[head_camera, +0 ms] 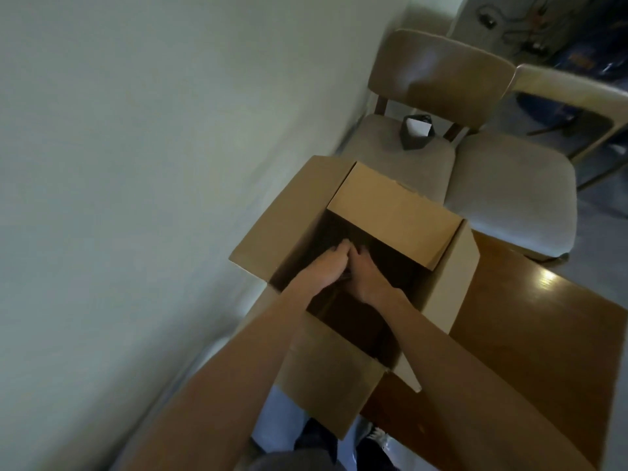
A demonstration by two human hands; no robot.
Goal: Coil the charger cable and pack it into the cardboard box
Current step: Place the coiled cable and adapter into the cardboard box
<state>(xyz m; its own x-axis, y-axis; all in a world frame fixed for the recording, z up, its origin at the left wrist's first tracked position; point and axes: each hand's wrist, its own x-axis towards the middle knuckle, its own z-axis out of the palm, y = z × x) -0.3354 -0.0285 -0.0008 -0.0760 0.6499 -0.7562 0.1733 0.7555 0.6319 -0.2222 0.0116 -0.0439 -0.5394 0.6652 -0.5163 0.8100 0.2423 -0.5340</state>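
An open cardboard box point(452, 277) stands on the corner of a brown table, its flaps spread outward. Both my hands reach down into its dark inside. My left hand point(328, 266) and my right hand point(365, 275) sit close together, fingers curled downward around something dark between them. That dark thing point(346, 277) looks like the black charger cable, but only a sliver shows between the hands. The rest of the cable is lost in the box's shadow.
The brown wooden table point(543, 334) extends right of the box. Two cushioned chairs point(509, 185) stand beyond it; a small dark bag with a white card point(416, 132) sits on the left chair. A pale wall point(136, 164) runs close along the left.
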